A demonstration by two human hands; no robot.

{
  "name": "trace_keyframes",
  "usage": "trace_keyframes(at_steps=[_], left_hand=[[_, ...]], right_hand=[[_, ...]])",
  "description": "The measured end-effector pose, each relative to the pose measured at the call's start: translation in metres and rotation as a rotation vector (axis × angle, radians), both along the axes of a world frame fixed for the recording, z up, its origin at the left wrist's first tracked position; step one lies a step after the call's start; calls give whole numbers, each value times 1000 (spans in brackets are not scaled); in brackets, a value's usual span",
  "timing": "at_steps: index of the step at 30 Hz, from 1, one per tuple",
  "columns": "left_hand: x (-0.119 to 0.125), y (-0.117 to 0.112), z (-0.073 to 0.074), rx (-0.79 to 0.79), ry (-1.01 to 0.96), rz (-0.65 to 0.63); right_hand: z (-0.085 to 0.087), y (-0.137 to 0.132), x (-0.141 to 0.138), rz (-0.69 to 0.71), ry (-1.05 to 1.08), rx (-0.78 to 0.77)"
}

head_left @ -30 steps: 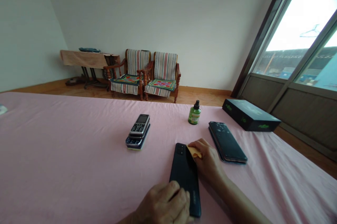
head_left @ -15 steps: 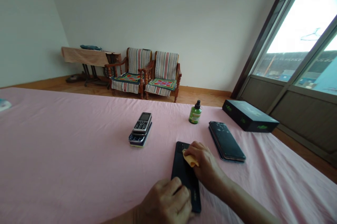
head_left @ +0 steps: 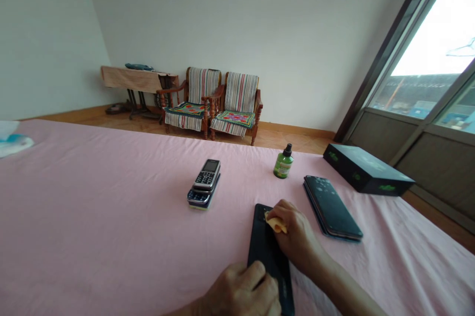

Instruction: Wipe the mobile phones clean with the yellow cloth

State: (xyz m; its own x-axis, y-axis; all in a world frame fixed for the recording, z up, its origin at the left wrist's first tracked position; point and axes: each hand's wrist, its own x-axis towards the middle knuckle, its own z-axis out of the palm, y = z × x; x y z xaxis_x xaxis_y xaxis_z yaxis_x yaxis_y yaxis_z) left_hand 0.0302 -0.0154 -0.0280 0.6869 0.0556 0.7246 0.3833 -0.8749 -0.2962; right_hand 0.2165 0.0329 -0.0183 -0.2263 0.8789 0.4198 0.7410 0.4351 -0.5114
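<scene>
A person works over a black smartphone lying back-up on a pink sheet, its top end pointing away from the person. The left hand curls closely over the phone's lower end, its fingers closed on the handset and pinning it to the sheet. The right hand holds a folded yellow cloth tight against the phone's back near its top end. Up and to the left of the phone sits a stack of mobile handsets, a keypad phone on top. Beyond the phone stands a small green bottle with a black cap. To the phone's right, just beside the right hand, lies a speckled dark smartphone, and farther right a black box with green markings. Well beyond the phone, past the sheet's far edge, two wooden armchairs with striped covers stand beside a cloth-draped table, with a large window off to the right. A white-and-blue item at the far left is too blurred to identify.
</scene>
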Motion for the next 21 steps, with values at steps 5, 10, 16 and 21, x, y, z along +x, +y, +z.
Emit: trace_keyframes(at_steps=[5,10,16,21], left_hand=[[-1,-1,0,-42,57,-5],[-1,-2,1,-23,49,15],[-1,-3,-1,-42,52,-4],[0,-1,0,-36,32,-31]], right_hand=[[0,8,2,-6,12,1],[4,-1,-2,9,25,-11],[1,3,5,-76,63,-11],[-7,23,4,-119,68,4]])
